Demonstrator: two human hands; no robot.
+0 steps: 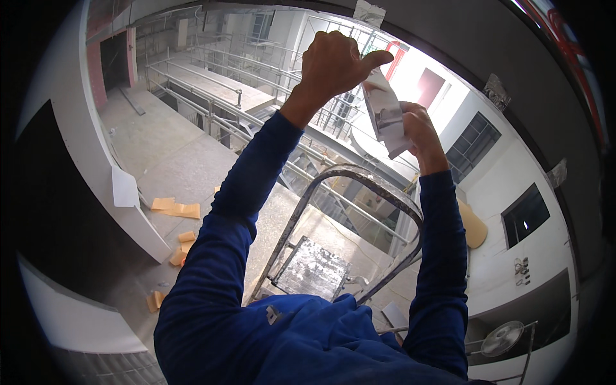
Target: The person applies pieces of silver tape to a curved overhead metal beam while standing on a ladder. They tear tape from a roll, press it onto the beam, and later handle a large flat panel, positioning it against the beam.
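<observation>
Both my arms, in blue sleeves, are raised in front of me. A glossy silvery-white strip (385, 109) runs between my hands, curving down from the left one to the right one. My left hand (333, 63) is higher, its fingers curled and its thumb stretched to the right over the strip's upper end. Lower and to the right, my right hand (421, 130) is closed around the strip's lower part; its fingertips are partly hidden. A dark beam (443, 48) passes above, with crumpled silvery patches (496, 92) stuck along its edge.
Below me stands a ladder with a curved metal rail (350, 171) and a paint-spattered platform (312, 267). Metal scaffold railings (212, 106) cross beyond it. Orange-yellow sheets (176, 208) lie on the floor at left. A round fan (502, 339) stands lower right.
</observation>
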